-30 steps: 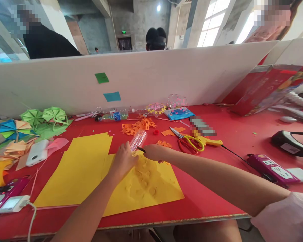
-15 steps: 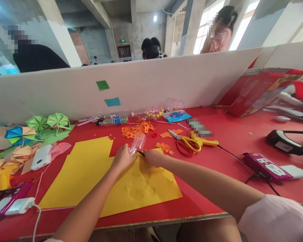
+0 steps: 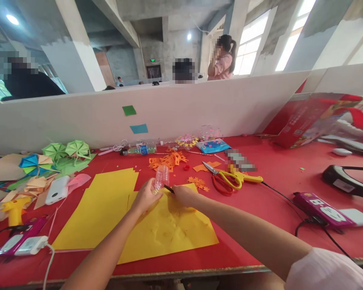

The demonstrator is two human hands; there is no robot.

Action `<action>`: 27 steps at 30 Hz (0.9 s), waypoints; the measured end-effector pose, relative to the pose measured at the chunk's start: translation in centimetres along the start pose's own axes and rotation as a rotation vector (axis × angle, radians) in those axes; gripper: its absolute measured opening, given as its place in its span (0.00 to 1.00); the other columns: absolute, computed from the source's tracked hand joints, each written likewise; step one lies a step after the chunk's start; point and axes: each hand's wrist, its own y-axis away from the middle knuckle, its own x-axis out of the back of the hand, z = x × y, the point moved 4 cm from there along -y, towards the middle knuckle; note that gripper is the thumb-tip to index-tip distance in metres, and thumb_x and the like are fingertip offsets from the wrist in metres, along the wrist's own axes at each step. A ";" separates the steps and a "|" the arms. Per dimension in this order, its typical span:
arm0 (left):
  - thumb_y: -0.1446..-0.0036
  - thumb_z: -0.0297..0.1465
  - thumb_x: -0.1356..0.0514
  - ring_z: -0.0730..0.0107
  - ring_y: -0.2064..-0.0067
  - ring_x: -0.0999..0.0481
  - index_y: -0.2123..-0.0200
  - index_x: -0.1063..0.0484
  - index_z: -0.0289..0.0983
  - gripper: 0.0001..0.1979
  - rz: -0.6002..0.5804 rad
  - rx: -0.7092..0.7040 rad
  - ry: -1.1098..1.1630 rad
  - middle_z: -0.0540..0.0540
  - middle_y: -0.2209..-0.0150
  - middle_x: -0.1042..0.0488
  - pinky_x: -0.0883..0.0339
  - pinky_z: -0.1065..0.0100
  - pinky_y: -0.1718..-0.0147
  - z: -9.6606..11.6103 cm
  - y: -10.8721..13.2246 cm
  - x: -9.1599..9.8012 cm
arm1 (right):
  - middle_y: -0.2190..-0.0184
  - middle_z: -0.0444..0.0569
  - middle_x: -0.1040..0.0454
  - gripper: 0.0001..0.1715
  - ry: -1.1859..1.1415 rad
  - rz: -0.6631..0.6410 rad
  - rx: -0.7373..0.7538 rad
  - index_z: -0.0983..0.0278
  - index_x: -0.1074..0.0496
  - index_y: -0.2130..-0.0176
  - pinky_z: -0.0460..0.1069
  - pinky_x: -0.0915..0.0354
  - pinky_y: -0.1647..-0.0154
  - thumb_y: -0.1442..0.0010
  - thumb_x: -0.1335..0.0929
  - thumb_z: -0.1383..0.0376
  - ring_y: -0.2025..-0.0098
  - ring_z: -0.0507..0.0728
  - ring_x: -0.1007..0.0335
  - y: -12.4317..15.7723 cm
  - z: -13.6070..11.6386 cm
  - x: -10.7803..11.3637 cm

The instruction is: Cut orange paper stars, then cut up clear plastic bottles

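My left hand (image 3: 145, 196) is closed round the lower end of a small clear plastic bottle (image 3: 160, 177), which it holds nearly upright over a yellow paper sheet (image 3: 166, 227). My right hand (image 3: 184, 194) is closed on a thin black tool (image 3: 168, 188) whose tip touches the bottle's base. Both hands meet at the middle of the red table (image 3: 260, 225).
A second yellow sheet (image 3: 99, 209) lies left. Orange paper cut-outs (image 3: 167, 160), yellow-handled scissors (image 3: 226, 179), a purple power strip (image 3: 322, 210), a water bottle (image 3: 137, 150), folded paper fans (image 3: 66, 151) and a yellow glue gun (image 3: 13, 209) surround the hands. A white partition (image 3: 184, 106) backs the table, with people beyond it.
My left hand has tipped the bottle from leaning right to nearly upright. The camera has tilted up, showing more of the room behind the partition.
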 end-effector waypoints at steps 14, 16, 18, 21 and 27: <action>0.57 0.41 0.37 0.59 0.57 0.25 0.54 0.37 0.38 0.27 -0.124 0.113 0.284 0.44 0.61 0.25 0.35 0.62 0.58 1.0 -1.2 3.9 | 0.56 0.51 0.28 0.17 -0.106 0.058 0.074 0.66 0.34 0.49 0.53 0.29 0.61 0.35 0.36 0.60 0.61 0.55 0.28 1.3 -1.3 2.9; 0.56 0.40 0.37 0.60 0.58 0.25 0.57 0.38 0.38 0.24 -0.165 0.063 0.343 0.44 0.62 0.25 0.34 0.62 0.59 1.2 -0.5 3.8 | 0.59 0.49 0.27 0.17 -0.129 0.029 0.084 0.66 0.34 0.50 0.51 0.29 0.66 0.35 0.37 0.59 0.65 0.53 0.28 2.1 -1.1 2.7; 0.57 0.38 0.37 0.61 0.57 0.25 0.58 0.40 0.39 0.23 -0.123 0.019 0.308 0.44 0.60 0.26 0.35 0.61 0.58 1.1 0.7 3.1 | 0.61 0.48 0.27 0.17 -0.136 0.007 0.072 0.66 0.33 0.50 0.50 0.29 0.67 0.34 0.37 0.59 0.67 0.52 0.28 2.7 -1.0 2.0; 0.55 0.35 0.38 0.60 0.57 0.26 0.57 0.42 0.40 0.23 -0.025 0.002 0.150 0.42 0.57 0.27 0.35 0.60 0.57 0.9 2.8 1.3 | 0.58 0.50 0.28 0.17 -0.134 -0.006 0.039 0.66 0.33 0.50 0.52 0.29 0.64 0.35 0.36 0.60 0.63 0.54 0.28 3.4 -0.8 0.3; 0.54 0.33 0.39 0.61 0.60 0.26 0.57 0.42 0.41 0.21 0.018 -0.042 0.090 0.43 0.59 0.27 0.35 0.62 0.60 0.7 4.5 -0.1 | 0.52 0.52 0.30 0.17 -0.089 0.025 0.008 0.65 0.33 0.49 0.56 0.31 0.56 0.36 0.35 0.61 0.56 0.57 0.30 3.1 -0.7 -1.7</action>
